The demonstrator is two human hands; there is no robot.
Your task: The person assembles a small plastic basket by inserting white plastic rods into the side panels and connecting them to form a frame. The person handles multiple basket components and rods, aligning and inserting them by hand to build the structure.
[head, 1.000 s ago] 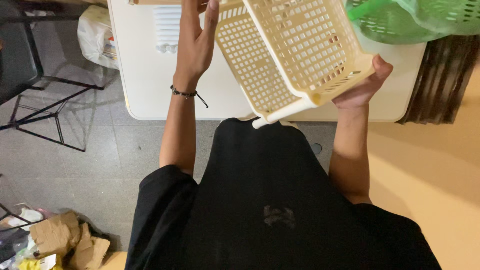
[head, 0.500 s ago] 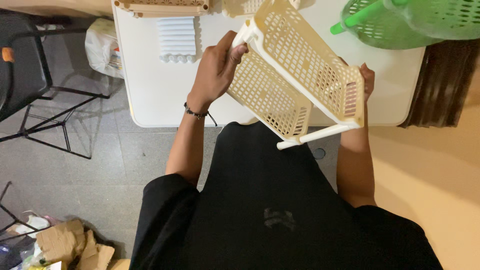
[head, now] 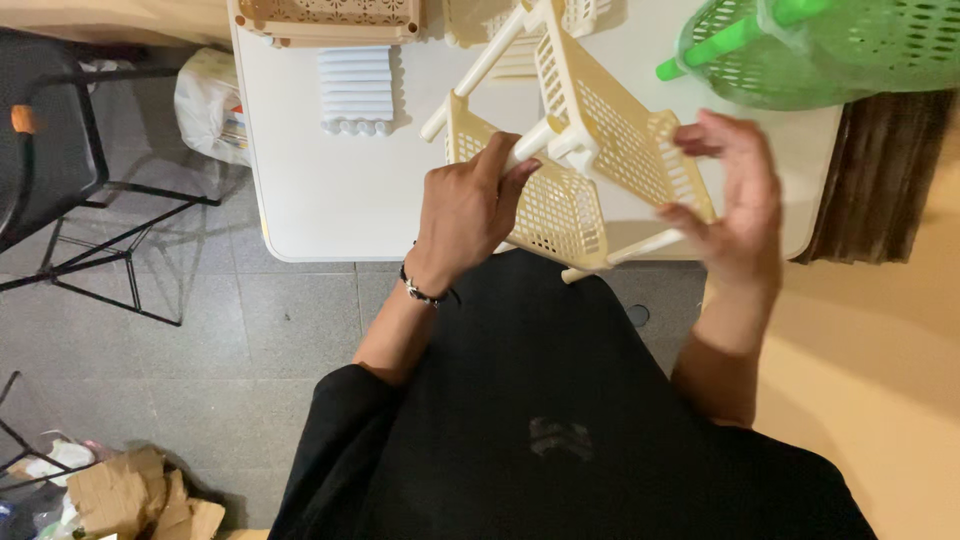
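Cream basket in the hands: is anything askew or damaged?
The cream basket is tilted steeply on edge above the white table, gripped by the left hand and steadied by the right hand. No cracks or spills show.

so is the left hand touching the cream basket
Touching. The head view shows the left hand with fingers wrapped around a white post of the cream basket.

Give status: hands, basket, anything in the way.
Left hand gripping a white leg of the cream basket. Right hand at its far end, fingers loose. Basket tilted above white table. Green basket close by.
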